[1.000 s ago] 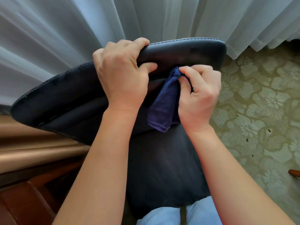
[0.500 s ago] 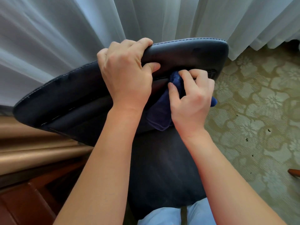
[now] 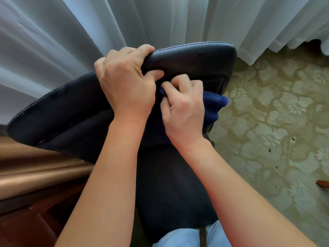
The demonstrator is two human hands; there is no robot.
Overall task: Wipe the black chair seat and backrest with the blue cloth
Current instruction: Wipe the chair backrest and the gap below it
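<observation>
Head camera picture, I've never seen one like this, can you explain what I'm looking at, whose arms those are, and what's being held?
There is no machine here. A person wears a wide-angle camera on their head, so you look forward and down along their own two bare arms.

The dark padded shape is a black chair: the backrest runs across the middle and the seat lies below it, nearer the person.

The left hand grips the top edge of the backrest. The right hand holds a blue cloth bunched against the front of the backrest.

Behind the chair hangs a white curtain. On the right is a patterned carpet, on the left some brown wooden furniture.
</observation>
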